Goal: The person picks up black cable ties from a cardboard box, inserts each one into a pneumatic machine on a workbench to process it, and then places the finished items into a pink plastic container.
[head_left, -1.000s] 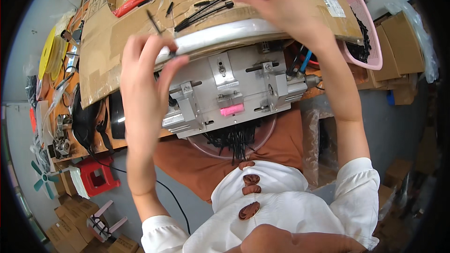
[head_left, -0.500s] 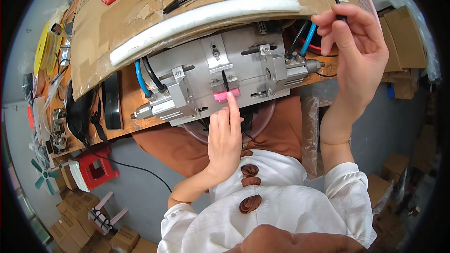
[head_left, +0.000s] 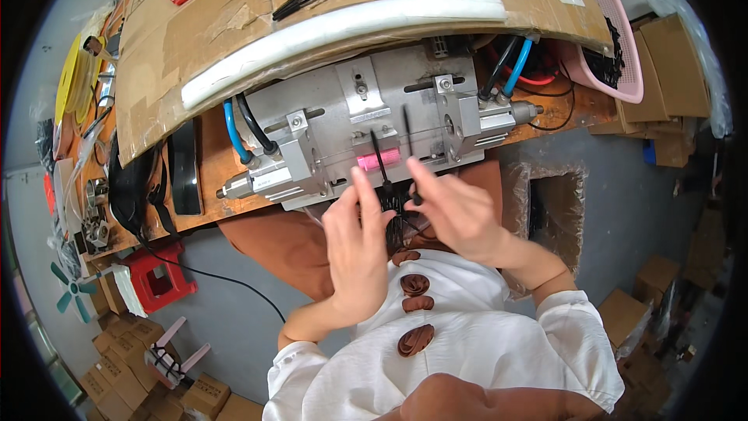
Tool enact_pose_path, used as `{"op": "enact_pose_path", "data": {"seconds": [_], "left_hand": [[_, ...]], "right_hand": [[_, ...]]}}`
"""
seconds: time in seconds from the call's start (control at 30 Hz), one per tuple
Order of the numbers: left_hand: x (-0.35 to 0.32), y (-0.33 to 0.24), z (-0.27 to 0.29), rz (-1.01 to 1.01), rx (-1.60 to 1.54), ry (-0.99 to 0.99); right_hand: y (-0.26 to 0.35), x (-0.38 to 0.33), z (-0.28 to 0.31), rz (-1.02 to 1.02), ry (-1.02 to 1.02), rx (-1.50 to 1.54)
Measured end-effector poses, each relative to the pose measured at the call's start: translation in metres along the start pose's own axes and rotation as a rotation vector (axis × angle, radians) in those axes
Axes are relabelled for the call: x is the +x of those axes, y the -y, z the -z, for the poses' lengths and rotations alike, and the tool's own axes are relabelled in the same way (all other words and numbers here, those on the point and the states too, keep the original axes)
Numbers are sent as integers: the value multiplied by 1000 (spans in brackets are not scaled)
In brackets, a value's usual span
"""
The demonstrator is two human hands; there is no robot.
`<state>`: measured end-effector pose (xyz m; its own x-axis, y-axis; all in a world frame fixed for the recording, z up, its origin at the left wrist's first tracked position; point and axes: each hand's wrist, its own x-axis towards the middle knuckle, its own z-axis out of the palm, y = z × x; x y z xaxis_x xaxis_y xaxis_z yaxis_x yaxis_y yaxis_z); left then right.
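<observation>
Left hand (head_left: 360, 245) and right hand (head_left: 456, 214) each pinch a black cable tie (head_left: 381, 160) upright (just below the metal machine (head_left: 366, 129)); best keep both ties straight, tips apart

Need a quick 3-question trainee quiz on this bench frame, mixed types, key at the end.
1. True or false: the left hand and the right hand each pinch a black cable tie.
2. Which colour is the small block on the front of the metal fixture? A) green B) pink C) yellow
3. Fill in: the white foam strip lies on a sheet of ____.

Key
1. True: the left tie and the right tie both stand up in front of the fixture.
2. B
3. cardboard
</observation>
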<state>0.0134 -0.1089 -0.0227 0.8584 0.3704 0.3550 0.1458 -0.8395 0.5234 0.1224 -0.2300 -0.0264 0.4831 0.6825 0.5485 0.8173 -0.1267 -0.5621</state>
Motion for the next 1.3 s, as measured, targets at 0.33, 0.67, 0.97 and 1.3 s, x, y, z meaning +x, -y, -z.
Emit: {"op": "enact_pose_path", "data": {"seconds": [0.33,0.67,0.97,1.3], "left_hand": [[-4,5,19,50,-5,-26],[206,8,24,-238,313,-184],[229,35,40,-258,429,61],[222,47,111,-138,-19,292]], "right_hand": [[-2,0,-25,-62,156,1],[-29,145,57,93,-140,-525],[-151,322,39,-136,48,-665],[-90,275,66,-60,263,-154]]}}
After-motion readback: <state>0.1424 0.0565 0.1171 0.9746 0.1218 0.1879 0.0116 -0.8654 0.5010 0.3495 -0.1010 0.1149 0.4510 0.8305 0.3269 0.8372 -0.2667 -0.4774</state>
